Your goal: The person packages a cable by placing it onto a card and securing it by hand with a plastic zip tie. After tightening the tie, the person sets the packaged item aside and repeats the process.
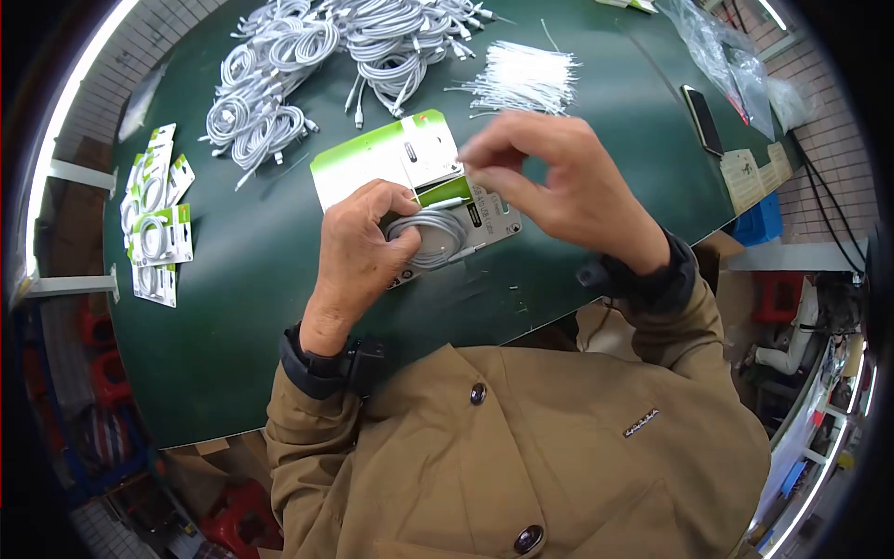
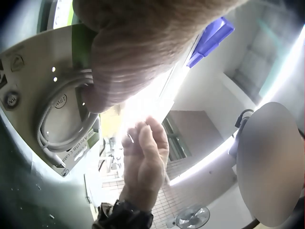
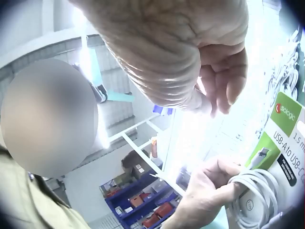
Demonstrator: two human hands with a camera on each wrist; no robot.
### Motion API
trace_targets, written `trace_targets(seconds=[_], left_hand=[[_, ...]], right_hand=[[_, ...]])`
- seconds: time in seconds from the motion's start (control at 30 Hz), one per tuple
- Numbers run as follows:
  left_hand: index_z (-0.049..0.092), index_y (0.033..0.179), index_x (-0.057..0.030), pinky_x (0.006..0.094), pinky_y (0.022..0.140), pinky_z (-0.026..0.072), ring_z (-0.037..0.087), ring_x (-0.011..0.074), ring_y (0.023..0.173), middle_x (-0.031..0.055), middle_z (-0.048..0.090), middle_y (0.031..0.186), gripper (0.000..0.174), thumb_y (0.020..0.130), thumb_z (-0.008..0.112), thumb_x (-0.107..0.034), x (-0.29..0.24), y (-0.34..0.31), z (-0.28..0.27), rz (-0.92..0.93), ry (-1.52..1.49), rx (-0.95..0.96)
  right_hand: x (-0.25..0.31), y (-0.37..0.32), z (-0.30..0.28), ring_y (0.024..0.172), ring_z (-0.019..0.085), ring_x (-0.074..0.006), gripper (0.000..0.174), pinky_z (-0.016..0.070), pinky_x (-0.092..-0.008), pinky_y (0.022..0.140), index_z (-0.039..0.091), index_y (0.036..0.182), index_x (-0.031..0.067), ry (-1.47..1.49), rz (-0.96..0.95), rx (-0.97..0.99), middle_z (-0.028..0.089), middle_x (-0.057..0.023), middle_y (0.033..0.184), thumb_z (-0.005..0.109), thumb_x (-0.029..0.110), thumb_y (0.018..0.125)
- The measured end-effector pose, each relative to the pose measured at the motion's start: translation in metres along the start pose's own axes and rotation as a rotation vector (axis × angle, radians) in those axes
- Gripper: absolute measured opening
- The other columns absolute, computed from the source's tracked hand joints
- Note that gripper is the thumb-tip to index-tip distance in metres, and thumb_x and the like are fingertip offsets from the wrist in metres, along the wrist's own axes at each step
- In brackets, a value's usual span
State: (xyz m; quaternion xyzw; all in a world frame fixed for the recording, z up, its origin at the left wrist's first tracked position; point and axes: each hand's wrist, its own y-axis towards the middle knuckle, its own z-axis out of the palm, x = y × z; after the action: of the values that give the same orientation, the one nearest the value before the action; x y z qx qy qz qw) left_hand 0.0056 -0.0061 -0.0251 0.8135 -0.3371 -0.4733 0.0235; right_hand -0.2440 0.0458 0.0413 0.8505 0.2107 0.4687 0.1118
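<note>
Thumb and fingers of left hand clamped on smooth, coiled pale cable against stiff printed card; right hand over card's right side, fingertips close together, grip unclear; thin white strips beyond card.

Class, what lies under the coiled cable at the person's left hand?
Under the coiled cable is a printed card, green and white around the loops. Any print directly beneath the strands or left hand is covered.
</note>
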Motion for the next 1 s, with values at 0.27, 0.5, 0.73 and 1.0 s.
trace_targets(seconds=[0.27, 0.5, 0.73, 1.0], left_hand=[[0.071, 0.093, 0.0028, 0.0335, 0.083, 0.0587, 0.075, 0.0250, 0.087, 0.0130, 0.077, 0.096, 0.019, 0.074, 0.071, 0.004, 0.003, 0.000, -0.014, -0.164, -0.017, -0.080], [0.071, 0.093, 0.0033, 0.0310, 0.085, 0.0586, 0.076, 0.0215, 0.089, 0.0128, 0.077, 0.098, 0.019, 0.074, 0.072, 0.005, 0.005, -0.007, -0.013, -0.162, 0.075, -0.089], [0.071, 0.090, 0.0018, 0.0323, 0.084, 0.0589, 0.076, 0.0228, 0.089, 0.0129, 0.077, 0.098, 0.019, 0.072, 0.072, 0.005, 0.000, -0.008, -0.010, -0.121, 0.120, -0.085], [0.072, 0.093, 0.0013, 0.0307, 0.084, 0.0586, 0.075, 0.0197, 0.089, 0.0110, 0.077, 0.098, 0.020, 0.074, 0.072, 0.005, 0.000, -0.007, -0.006, -0.168, 0.075, -0.049]], right_hand=[[-0.032, 0.030, 0.055, 0.104, 0.065, -0.0305, 0.035, 0.0519, -0.0438, 0.089, 0.071, 0.100, 0.0102, -0.348, -0.237, 0.165, 0.069, -0.0064, 0.105, 0.091, 0.022, 0.074], [-0.055, 0.025, 0.069, 0.103, 0.066, -0.0271, 0.037, 0.0508, -0.0425, 0.089, 0.070, 0.098, 0.0124, -0.243, -0.272, 0.132, 0.070, -0.0018, 0.106, 0.093, 0.018, 0.070], [-0.052, 0.024, 0.063, 0.095, 0.070, -0.0302, 0.030, 0.0542, -0.0423, 0.083, 0.071, 0.101, 0.0109, -0.197, -0.227, 0.107, 0.072, -0.0060, 0.100, 0.088, 0.018, 0.078], [-0.056, 0.026, 0.072, 0.089, 0.071, -0.0297, 0.019, 0.0567, -0.0395, 0.077, 0.071, 0.098, 0.0039, -0.091, -0.187, 0.097, 0.073, -0.0096, 0.095, 0.083, 0.015, 0.088]])
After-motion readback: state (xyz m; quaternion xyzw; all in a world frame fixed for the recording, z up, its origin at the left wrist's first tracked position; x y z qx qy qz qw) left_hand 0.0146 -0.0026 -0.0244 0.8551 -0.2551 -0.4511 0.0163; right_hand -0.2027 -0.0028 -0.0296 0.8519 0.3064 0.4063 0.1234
